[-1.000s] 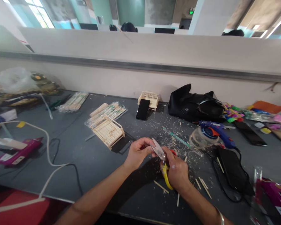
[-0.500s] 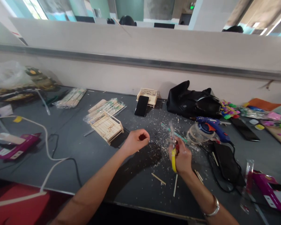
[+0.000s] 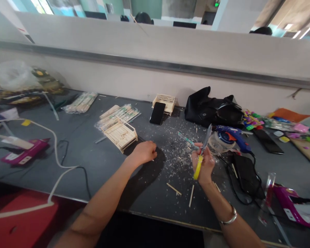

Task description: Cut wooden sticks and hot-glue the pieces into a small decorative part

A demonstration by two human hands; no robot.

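My right hand (image 3: 204, 164) grips a pair of scissors (image 3: 199, 166) with yellow-and-red handles; the blades point up and away from me. Closed and low over the table, my left hand (image 3: 145, 151) has its fingers curled in, and whatever they may hold is hidden. Just beyond it stands a small bed-like frame (image 3: 121, 133) made of pale wooden sticks. Between the hands, pale clippings (image 3: 174, 151) lie scattered on the dark table. Two loose sticks, one of them a short stick (image 3: 174, 188), lie on the near side.
A phone (image 3: 157, 113) leans on a small stick-built bench (image 3: 167, 100) by the wall. On the right are a black bag (image 3: 212, 108), a blue glue gun (image 3: 234, 136), a clear tape roll and a black pouch. Bagged sticks (image 3: 119, 117) and a white cable (image 3: 57, 151) are on the left.
My left hand has turned over and curled shut, dropping slightly toward the table. My right hand has shifted right, swinging the scissors so the blades tilt to the right.
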